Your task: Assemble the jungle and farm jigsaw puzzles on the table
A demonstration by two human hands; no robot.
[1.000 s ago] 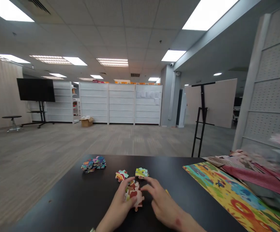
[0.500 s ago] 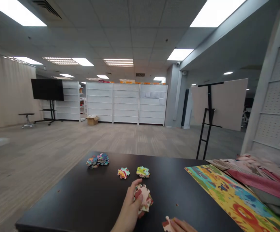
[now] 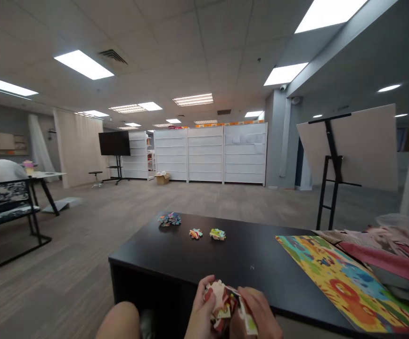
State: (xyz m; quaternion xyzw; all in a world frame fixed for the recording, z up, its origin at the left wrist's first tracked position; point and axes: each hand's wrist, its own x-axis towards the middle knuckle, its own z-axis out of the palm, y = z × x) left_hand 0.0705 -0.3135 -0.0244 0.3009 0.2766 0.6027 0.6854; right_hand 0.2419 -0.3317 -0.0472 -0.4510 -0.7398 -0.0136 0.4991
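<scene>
A stack of jigsaw puzzle pieces [image 3: 219, 297] is held in my left hand [image 3: 201, 308], thumb on top and fingers around the side. Close against it, my right hand [image 3: 259, 310] grips a few more puzzle pieces [image 3: 247, 318], seen edge-on. Both hands are together in front of the table's near edge. On the black table [image 3: 225, 256] lie a heap of blue puzzle pieces [image 3: 169, 219], a small red and white pile [image 3: 195, 233] and a green and yellow pile [image 3: 217, 234].
A colourful animal picture board [image 3: 346, 282] lies on the table's right side, beside a bundle of pink and grey cloth [image 3: 381, 254]. An easel board [image 3: 363, 146] stands behind. At far left, a person in white [image 3: 1, 172] sits on a bench [image 3: 6, 207].
My right hand has come up to my left hand with its piece. Both hands are now nearer me, off the table's front edge. The view has swung left.
</scene>
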